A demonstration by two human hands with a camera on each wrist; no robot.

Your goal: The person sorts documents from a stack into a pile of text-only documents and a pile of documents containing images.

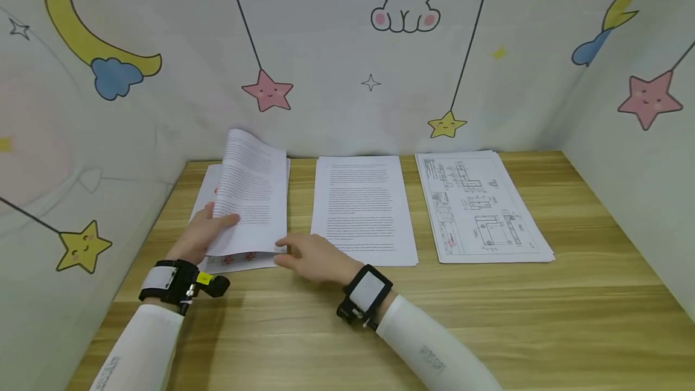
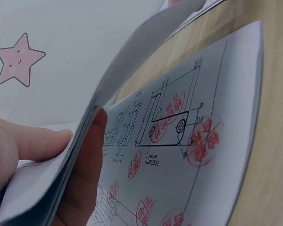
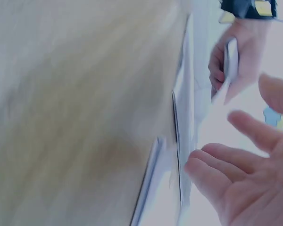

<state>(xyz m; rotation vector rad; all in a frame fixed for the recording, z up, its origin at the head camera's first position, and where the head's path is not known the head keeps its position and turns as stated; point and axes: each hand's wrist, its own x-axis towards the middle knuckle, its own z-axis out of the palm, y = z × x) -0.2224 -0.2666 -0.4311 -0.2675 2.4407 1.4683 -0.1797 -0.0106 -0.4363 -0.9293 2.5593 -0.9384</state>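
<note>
My left hand grips a small bundle of printed sheets, thumb on the text side and fingers behind. The sheets bend up from the left stack, their far left corner curled. Beneath them lies a technical drawing with red round stamps, plainest in the left wrist view. My right hand hovers by the near right corner of the lifted sheets, thumb and forefinger apart. In the right wrist view its fingers are spread, with nothing held between them. Whether a fingertip touches the corner, I cannot tell.
A stack of text pages lies mid-table, partly under my right hand. To its right is a stack of technical drawings. The wood-grain table meets patterned walls at the back and sides.
</note>
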